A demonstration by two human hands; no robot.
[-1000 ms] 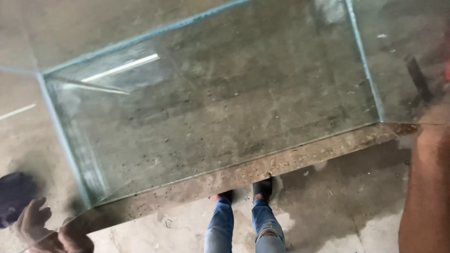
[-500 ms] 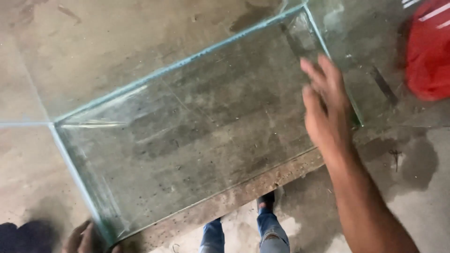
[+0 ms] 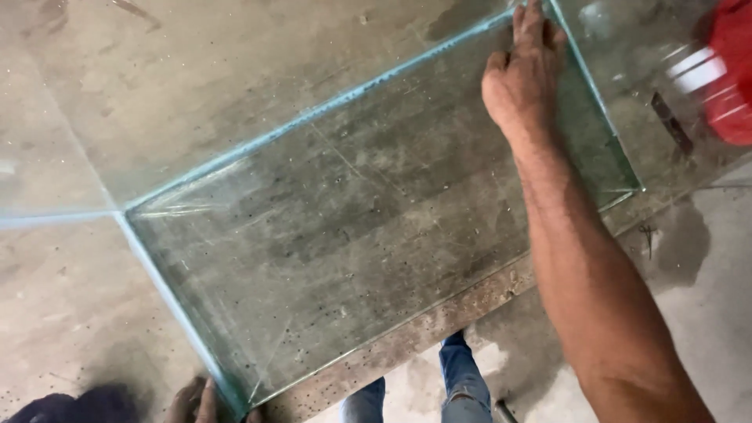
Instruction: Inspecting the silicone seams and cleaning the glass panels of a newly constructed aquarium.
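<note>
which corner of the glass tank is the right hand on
The far right corner: the right hand rests there, fingers over the top edge. The left hand is at the near left corner instead.

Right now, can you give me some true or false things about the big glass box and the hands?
1. The right hand reaches to the far corner of the glass tank. True.
2. The tank is full of water. False: it holds none; the grey surface shows through.
3. The left hand is at the tank's near corner. True.
4. A blue bucket sits at the top right. False: the thing there is a red object.
5. The person wears blue jeans. True.
</note>
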